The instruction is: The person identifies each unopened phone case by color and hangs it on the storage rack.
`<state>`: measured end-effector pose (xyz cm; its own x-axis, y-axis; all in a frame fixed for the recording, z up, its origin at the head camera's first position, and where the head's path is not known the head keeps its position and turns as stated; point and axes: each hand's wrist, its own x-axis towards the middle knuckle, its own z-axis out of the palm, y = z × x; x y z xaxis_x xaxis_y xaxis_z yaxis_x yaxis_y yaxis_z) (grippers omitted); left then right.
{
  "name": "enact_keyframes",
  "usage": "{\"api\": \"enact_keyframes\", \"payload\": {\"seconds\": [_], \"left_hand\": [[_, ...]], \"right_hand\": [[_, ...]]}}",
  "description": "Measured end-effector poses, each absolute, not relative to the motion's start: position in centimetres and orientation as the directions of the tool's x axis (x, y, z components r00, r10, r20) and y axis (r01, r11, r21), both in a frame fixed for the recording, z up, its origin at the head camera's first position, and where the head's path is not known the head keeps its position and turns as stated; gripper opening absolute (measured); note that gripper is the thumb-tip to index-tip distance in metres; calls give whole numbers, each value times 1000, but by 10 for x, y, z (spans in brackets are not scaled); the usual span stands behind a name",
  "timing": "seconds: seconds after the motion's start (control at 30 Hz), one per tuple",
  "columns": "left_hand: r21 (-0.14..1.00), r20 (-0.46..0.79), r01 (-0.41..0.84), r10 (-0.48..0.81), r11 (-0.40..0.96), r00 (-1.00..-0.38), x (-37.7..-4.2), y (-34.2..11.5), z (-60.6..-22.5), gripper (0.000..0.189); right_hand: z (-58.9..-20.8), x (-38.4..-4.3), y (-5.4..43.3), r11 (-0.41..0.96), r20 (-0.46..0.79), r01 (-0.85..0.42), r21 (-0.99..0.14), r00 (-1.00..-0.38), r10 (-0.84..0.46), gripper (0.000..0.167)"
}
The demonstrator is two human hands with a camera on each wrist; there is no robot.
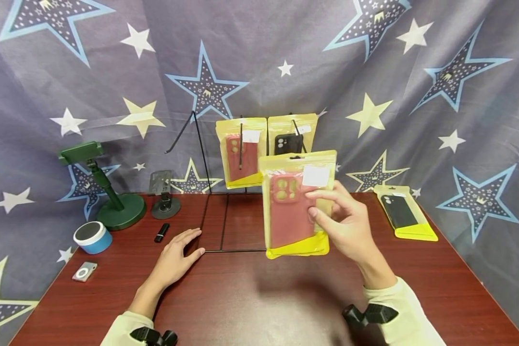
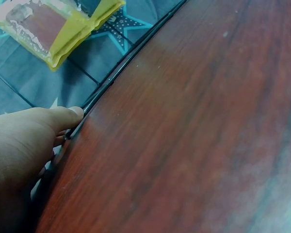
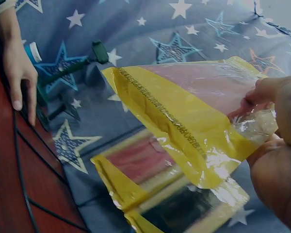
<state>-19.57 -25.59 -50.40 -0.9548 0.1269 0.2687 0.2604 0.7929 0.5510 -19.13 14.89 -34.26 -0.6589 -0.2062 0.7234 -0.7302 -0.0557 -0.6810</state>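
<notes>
My right hand (image 1: 346,221) pinches the right side of a yellow-edged, clear-fronted package with a red phone case (image 1: 290,216) inside. The package is upright, raised in front of a black wire display rack (image 1: 203,158). Its yellow lower end (image 3: 169,126) shows in the right wrist view. Two more packages hang on the rack's hooks: one with a red phone case (image 1: 242,154), one with a black phone case (image 1: 287,142), partly covered by the held package. My left hand (image 1: 175,257) rests at the rack's base, fingers extended; its thumb touches the base wire (image 2: 111,80) in the left wrist view.
A packaged black phone case (image 1: 400,211) lies at the table's right edge. On the left are a green phone stand (image 1: 117,206), a small black stand (image 1: 164,204), a blue speaker (image 1: 94,240), a black USB stick (image 1: 162,232) and a small silver player (image 1: 84,272). A star-patterned curtain (image 1: 259,38) hangs behind.
</notes>
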Motion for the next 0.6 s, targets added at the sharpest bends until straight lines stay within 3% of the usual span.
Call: {"api": "enact_keyframes", "payload": {"seconds": [0.4,0.6], "left_hand": [[547,257,252,126,798,-958,-198,-256,-504,59],[542,265,257,128,800,-956,-197,-255,-504,58]], "right_hand": [[-357,-197,101,-50,691,-708,-704,-668,-276,28],[-361,-200,84,-112,676,-681,-724,-666,-317,28]]}}
